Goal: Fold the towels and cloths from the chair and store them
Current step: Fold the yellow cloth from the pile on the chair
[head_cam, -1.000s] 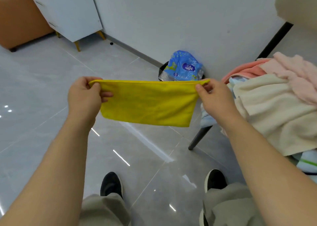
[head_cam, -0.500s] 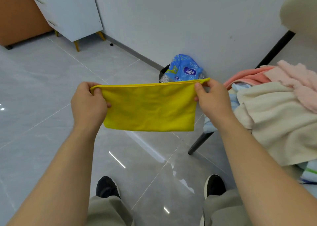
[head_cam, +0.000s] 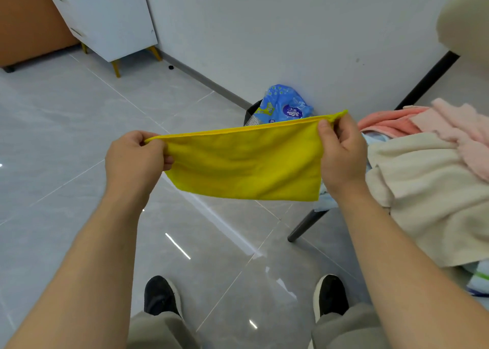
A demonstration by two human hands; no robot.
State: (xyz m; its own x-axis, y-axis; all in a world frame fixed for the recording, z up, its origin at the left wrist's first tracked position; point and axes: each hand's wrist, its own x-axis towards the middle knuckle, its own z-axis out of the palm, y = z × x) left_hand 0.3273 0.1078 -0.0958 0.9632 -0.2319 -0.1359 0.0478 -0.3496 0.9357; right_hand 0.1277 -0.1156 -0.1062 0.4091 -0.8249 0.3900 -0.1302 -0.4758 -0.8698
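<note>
A yellow cloth [head_cam: 246,163], folded in half, hangs stretched in the air in front of me above the floor. My left hand [head_cam: 135,160] pinches its upper left corner. My right hand [head_cam: 341,152] pinches its upper right corner, held a little higher. To the right, a chair [head_cam: 307,224] with dark legs carries a heap of laundry: a cream towel [head_cam: 434,190] on top, a pink towel [head_cam: 463,129] and a coral one [head_cam: 383,123] behind it, and a pale blue piece underneath.
A black bin holding a blue plastic package [head_cam: 283,105] stands against the white wall behind the cloth. A white cabinet [head_cam: 105,17] on gold legs and a brown piece of furniture [head_cam: 29,25] sit at the far left. My shoes rest on glossy grey floor tiles.
The cloth's top edge has tilted, with my right hand rising and my left hand dropping slightly. The grip on both corners is unchanged.
</note>
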